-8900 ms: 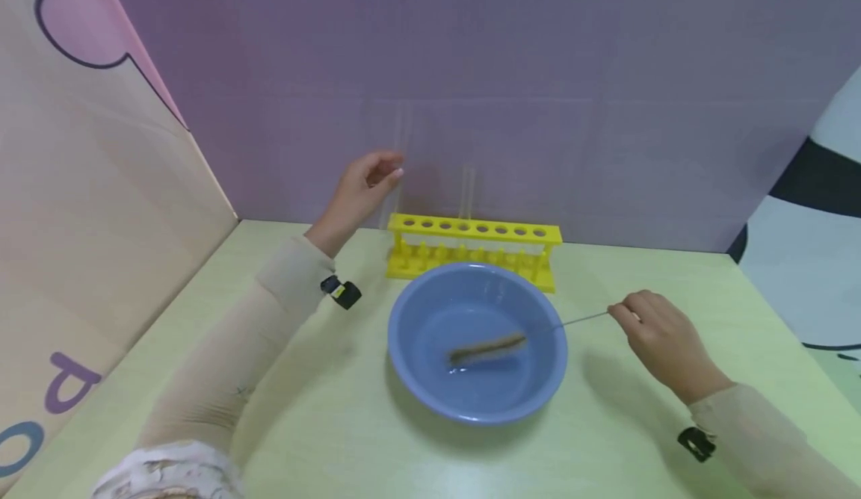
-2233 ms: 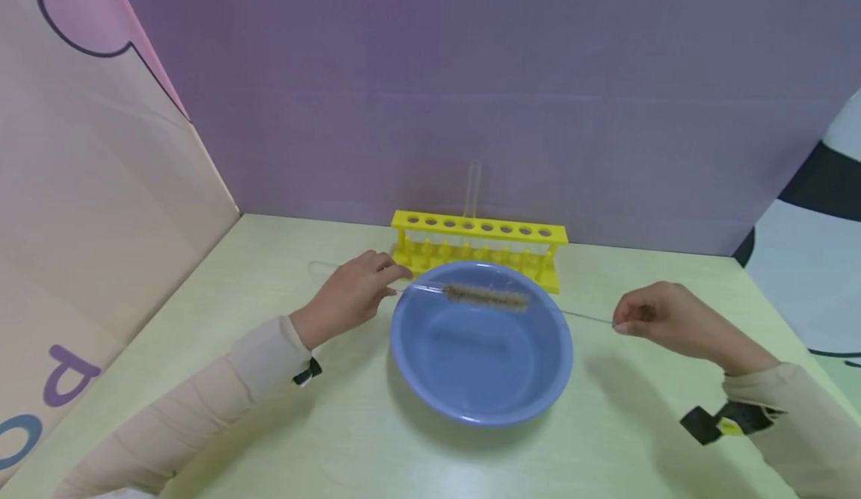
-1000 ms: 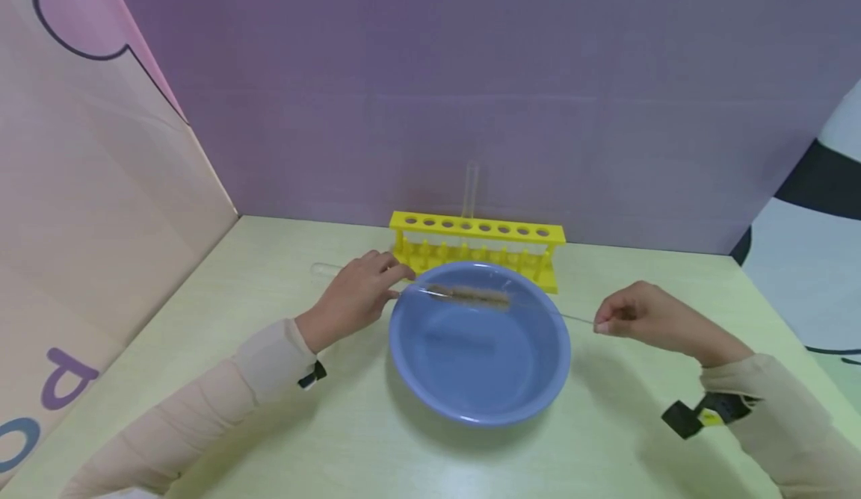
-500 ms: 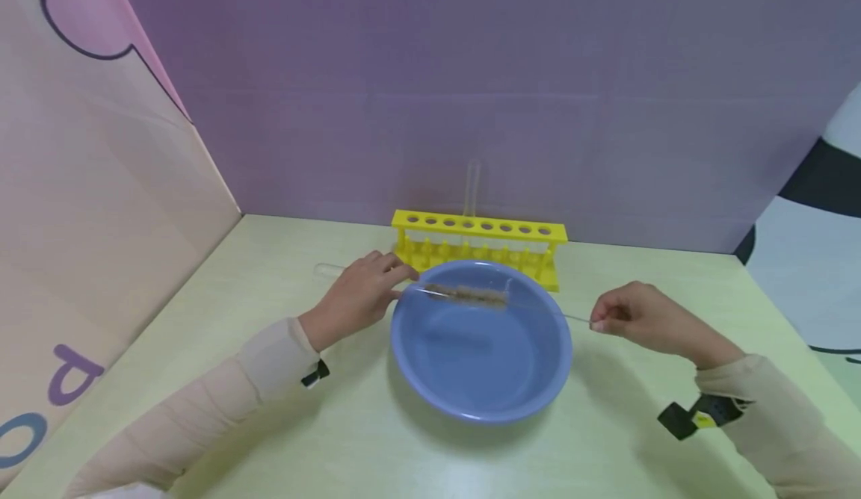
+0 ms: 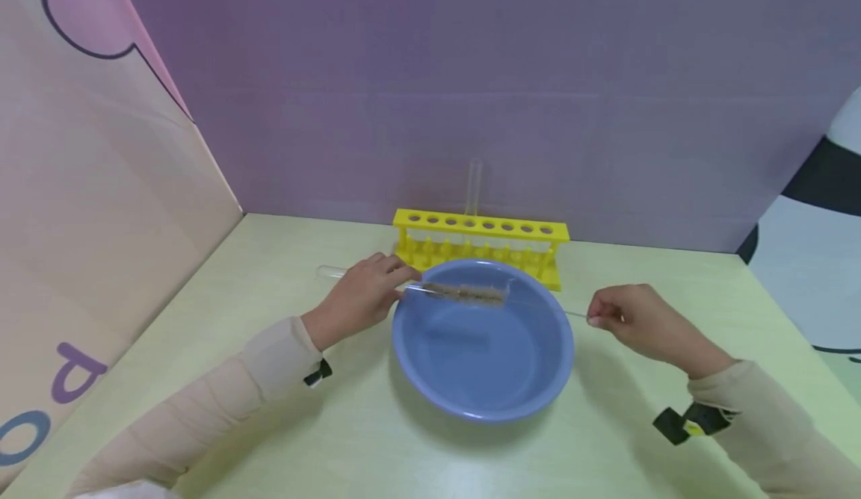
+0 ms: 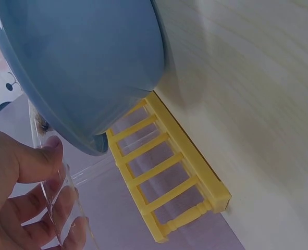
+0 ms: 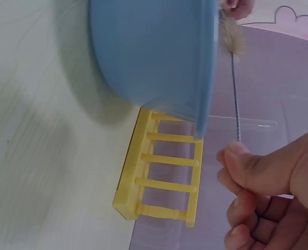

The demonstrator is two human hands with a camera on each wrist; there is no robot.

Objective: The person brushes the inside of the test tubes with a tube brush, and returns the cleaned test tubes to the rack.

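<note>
In the head view my left hand (image 5: 363, 297) holds a clear glass test tube (image 5: 329, 271) sideways at the basin's left rim, its closed end pointing left. The tube's mouth end reaches over the blue basin (image 5: 484, 379). Inside that end sit the tan bristles of a test tube brush (image 5: 474, 295). My right hand (image 5: 655, 327), right of the basin, pinches the end of the brush's thin twisted-wire handle (image 7: 234, 94) between thumb and forefinger. In the left wrist view, my left thumb and curled fingers (image 6: 68, 203) are round the tube.
Behind the basin stands a yellow test tube rack (image 5: 480, 224), with another clear test tube (image 5: 474, 185) upright in it. A purple backdrop (image 5: 484, 95) rises at the table's far edge, and a printed panel (image 5: 101, 208) borders the left side.
Earliest, the brush was low in the basin and my left hand was at a tube in the rack's left end. That tube now lies sideways over the basin, and the brush has slid left inside it.
</note>
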